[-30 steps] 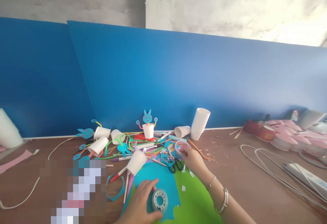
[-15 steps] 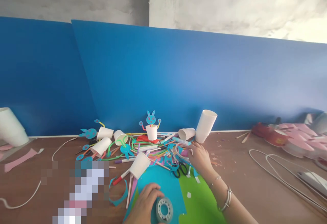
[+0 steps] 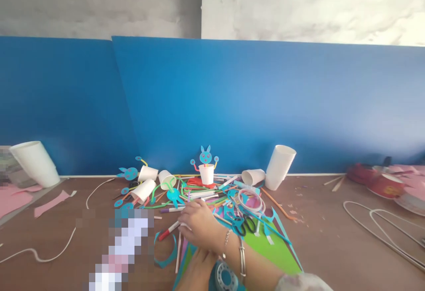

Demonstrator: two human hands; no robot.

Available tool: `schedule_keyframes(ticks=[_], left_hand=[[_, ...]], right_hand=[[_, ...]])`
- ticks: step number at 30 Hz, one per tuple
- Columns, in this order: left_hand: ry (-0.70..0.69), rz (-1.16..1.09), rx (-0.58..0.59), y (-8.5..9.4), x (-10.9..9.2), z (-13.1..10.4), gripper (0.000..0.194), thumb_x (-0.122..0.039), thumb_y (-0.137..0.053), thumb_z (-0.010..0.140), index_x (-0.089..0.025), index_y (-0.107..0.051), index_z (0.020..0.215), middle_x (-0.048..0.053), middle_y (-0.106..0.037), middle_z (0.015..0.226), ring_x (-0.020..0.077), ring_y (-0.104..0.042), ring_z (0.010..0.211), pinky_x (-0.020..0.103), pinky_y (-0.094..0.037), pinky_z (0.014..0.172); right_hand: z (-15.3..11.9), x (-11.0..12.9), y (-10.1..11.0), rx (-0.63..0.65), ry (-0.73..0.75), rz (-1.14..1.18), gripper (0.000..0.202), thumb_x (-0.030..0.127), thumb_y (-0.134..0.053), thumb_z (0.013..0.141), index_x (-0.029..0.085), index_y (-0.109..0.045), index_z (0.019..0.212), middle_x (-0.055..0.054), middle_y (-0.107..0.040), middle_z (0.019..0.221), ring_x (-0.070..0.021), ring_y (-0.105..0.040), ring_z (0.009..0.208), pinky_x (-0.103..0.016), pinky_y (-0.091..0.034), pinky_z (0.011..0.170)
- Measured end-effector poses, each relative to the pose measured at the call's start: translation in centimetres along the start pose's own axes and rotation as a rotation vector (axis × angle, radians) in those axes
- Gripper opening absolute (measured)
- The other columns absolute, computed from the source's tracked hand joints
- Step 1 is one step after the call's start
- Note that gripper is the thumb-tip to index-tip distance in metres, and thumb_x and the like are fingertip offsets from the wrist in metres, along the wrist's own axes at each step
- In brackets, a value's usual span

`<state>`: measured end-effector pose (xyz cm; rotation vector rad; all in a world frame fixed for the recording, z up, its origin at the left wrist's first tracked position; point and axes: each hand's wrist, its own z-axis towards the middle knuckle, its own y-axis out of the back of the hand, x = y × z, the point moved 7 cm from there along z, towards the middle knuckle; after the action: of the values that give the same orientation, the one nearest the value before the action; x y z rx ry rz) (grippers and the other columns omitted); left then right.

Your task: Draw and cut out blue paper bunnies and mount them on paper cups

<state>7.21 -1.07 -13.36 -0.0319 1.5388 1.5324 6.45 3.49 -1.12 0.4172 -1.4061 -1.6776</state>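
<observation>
My right hand (image 3: 201,222) reaches across to the left, its fingers curled around a white paper cup, of which only a little shows under the palm. My left hand (image 3: 198,269) lies low at the front, partly under my right wrist, its fingers hidden. Beside it is a roll of tape (image 3: 226,277). A red-capped marker (image 3: 168,230) lies just left of my right fingers. Under and behind the hands are green paper (image 3: 272,255), black scissors (image 3: 247,226) and a pile of straws. A cup with a blue rabbit figure (image 3: 206,173) stands upright at the back.
White cup stacks stand at right (image 3: 280,167) and far left (image 3: 36,163). Several cups with blue paper parts (image 3: 144,190) lie left of the pile. A white cable (image 3: 375,238) and red and pink paper items (image 3: 387,187) are at right. A blue partition (image 3: 232,105) rises behind.
My right hand has moved left from the clear ring and straws to the cup. My left hand is now partly covered by my right wrist. The view has shifted slightly.
</observation>
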Motion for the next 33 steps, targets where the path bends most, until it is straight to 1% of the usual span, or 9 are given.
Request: schedule_keyframes(ticks=[6,8,10,13,15,18,20,29,33], left_hand=[[-0.053,-0.02,-0.026,1.9,-1.9,-0.4,0.043,-0.032,-0.065,0.075,-0.021,-0.053,0.116,0.012,-0.057,0.118,0.026,-0.056,0.109,0.04,-0.044,0.095],[-0.107,-0.073,-0.08,4.5,-3.7,-0.5,0.045,-0.037,-0.067,0.072,-0.02,-0.055,0.113,0.012,-0.058,0.116,0.0254,-0.058,0.105,0.035,-0.047,0.09],[-0.064,-0.107,-0.249,8.6,-4.3,-0.4,0.024,-0.034,-0.058,0.08,-0.02,-0.06,0.099,0.008,-0.063,0.097,0.0214,-0.061,0.091,0.031,-0.049,0.082],[0.227,-0.05,-0.532,15.1,-1.9,-0.4,0.022,-0.027,-0.038,0.091,-0.02,-0.059,0.091,0.005,-0.064,0.084,0.0178,-0.061,0.077,0.026,-0.049,0.068],[0.345,0.147,-0.51,17.5,-0.1,0.4,0.019,-0.021,-0.042,0.087,-0.018,-0.059,0.097,0.006,-0.065,0.085,0.0206,-0.062,0.083,0.03,-0.048,0.074],[0.481,0.446,-0.102,16.4,3.0,2.1,0.019,-0.018,-0.048,0.081,-0.017,-0.063,0.093,0.009,-0.069,0.094,0.0252,-0.063,0.094,0.033,-0.046,0.078],[0.515,0.476,-0.004,15.4,4.2,2.5,0.012,-0.024,-0.056,0.077,-0.017,-0.065,0.082,0.01,-0.071,0.088,0.0283,-0.065,0.088,0.034,-0.047,0.074],[0.589,0.523,0.027,13.9,4.4,2.7,0.02,-0.015,-0.044,0.081,-0.016,-0.064,0.084,0.012,-0.071,0.089,0.0283,-0.066,0.087,0.034,-0.046,0.071],[0.555,0.49,0.031,13.3,4.4,2.9,0.018,-0.023,-0.047,0.085,-0.016,-0.062,0.089,0.011,-0.071,0.093,0.0279,-0.066,0.091,0.033,-0.046,0.073]], right_hand=[[-0.6,-4.6,3.0,-0.202,-0.339,0.03,0.03,0.009,-0.046,0.082,0.019,-0.066,0.102,-0.009,-0.068,0.099,-0.0221,-0.06,0.095,-0.031,-0.044,0.083],[-1.4,-6.9,3.8,-0.228,-0.441,0.056,0.029,0.008,-0.047,0.082,0.019,-0.068,0.099,-0.009,-0.07,0.099,-0.0227,-0.061,0.096,-0.032,-0.044,0.085],[-2.3,-8.7,4.3,-0.237,-0.489,0.064,0.03,0.007,-0.043,0.083,0.017,-0.069,0.096,-0.01,-0.071,0.098,-0.0231,-0.063,0.096,-0.032,-0.045,0.085],[-3.8,-10.4,4.2,-0.229,-0.551,0.084,0.03,0.009,-0.043,0.084,0.016,-0.07,0.093,-0.011,-0.073,0.095,-0.024,-0.066,0.092,-0.032,-0.047,0.081],[-4.5,-10.5,3.8,-0.216,-0.565,0.102,0.03,0.01,-0.043,0.083,0.016,-0.07,0.094,-0.009,-0.074,0.092,-0.0233,-0.067,0.087,-0.031,-0.048,0.078],[-5.4,-9.7,3.1,-0.208,-0.57,0.117,0.029,0.011,-0.044,0.082,0.017,-0.07,0.095,-0.008,-0.073,0.09,-0.0231,-0.066,0.085,-0.03,-0.048,0.075],[-5.8,-9.2,2.9,-0.225,-0.58,0.117,0.028,0.012,-0.046,0.081,0.016,-0.07,0.095,-0.01,-0.072,0.093,-0.0244,-0.064,0.089,-0.032,-0.046,0.079],[-6.4,-8.3,2.5,-0.251,-0.535,0.268,0.02,0.018,-0.054,0.081,0.017,-0.071,0.09,-0.01,-0.067,0.094,-0.0259,-0.059,0.095,-0.035,-0.043,0.086],[-5.8,-7.4,1.2,-0.243,-0.512,0.303,0.012,0.027,-0.062,0.078,0.02,-0.071,0.082,-0.009,-0.065,0.097,-0.0267,-0.057,0.096,-0.037,-0.042,0.087]])
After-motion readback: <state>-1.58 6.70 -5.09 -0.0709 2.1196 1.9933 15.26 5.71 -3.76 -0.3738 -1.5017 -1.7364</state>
